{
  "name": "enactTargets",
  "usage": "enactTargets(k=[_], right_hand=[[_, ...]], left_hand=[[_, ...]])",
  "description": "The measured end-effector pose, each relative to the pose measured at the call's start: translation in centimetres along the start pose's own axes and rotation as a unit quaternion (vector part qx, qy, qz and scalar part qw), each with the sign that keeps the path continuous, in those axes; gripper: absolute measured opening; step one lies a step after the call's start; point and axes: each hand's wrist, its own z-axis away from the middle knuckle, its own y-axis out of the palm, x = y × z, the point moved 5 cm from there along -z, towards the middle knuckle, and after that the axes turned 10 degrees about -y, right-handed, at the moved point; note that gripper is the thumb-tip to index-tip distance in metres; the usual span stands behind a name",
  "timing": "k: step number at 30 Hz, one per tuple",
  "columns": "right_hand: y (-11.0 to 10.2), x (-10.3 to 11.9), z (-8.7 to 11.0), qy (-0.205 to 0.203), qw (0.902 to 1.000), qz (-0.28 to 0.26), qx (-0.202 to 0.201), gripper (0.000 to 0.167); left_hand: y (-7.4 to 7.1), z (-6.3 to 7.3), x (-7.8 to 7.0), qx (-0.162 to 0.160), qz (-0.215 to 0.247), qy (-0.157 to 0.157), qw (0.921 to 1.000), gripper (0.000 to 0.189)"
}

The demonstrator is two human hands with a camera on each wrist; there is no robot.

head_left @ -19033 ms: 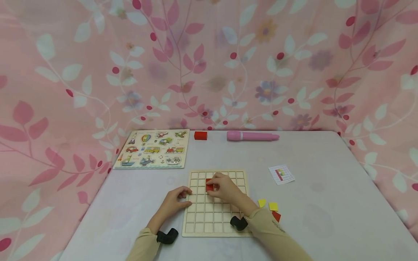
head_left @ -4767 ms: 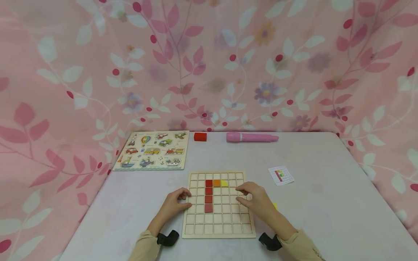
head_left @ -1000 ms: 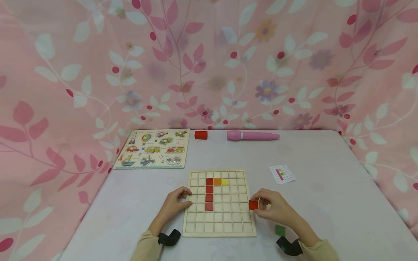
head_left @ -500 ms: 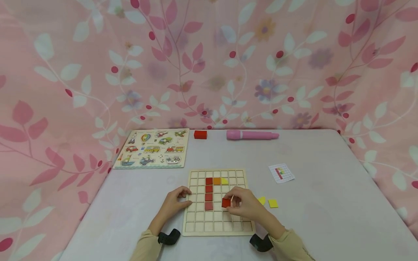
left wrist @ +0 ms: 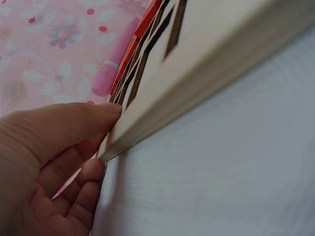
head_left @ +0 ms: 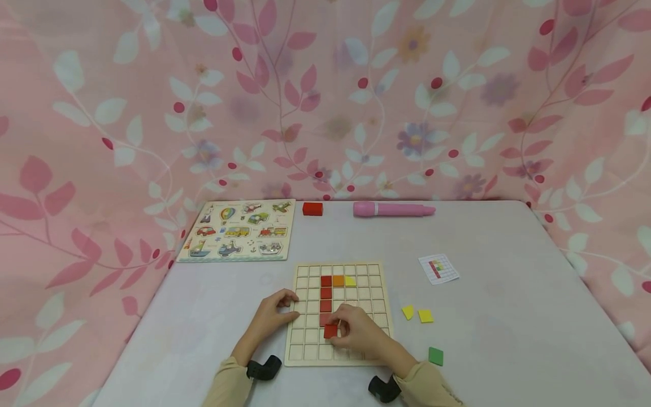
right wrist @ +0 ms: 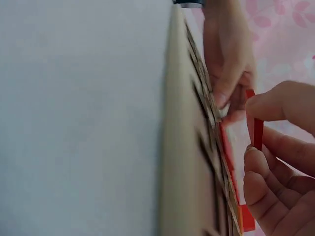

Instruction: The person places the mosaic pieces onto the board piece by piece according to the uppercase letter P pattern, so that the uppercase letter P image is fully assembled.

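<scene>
A square wooden grid board lies on the table. My left hand holds its left edge; in the left wrist view the thumb presses at the rim, the other fingers curled beside it. Between thumb and fingers my right hand pinches a red square tile, held over the board just below a column of red tiles. The right wrist view shows this tile edge-on, apart from the board. Right of the column's top sit an orange tile and a yellow rounded-corner tile.
To the board's right lie a yellow rounded tile, a yellow square tile and a green tile. A pattern card lies beyond them. Along the back are a vehicle puzzle, a red block and a pink pen-like object.
My right hand has carried the red tile left from beside the board to below the red column. Earlier, the column, orange tile and yellow rounded tile were set in the grid. Left hand stays put.
</scene>
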Motion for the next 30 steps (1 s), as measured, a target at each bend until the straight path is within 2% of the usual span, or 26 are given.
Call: enactTargets(k=[8,18,30], right_hand=[[1.4,-0.6,-0.2,0.005,0.9998,0.019,0.003,0.02],[1.8,-0.5,-0.2,0.006,0.9983,0.057,0.01,0.023],[1.6,-0.3,-0.1,-0.008,0.9995,0.027,-0.011,0.039]], left_hand=[[-0.2,-0.1,-0.2,0.002,0.002,-0.006,1.0,0.027],[-0.1,0.2,-0.3,0.007,0.005,-0.013,0.9999,0.026],[-0.2,0.3,-0.5,0.009,0.007,-0.008,0.9999,0.026]])
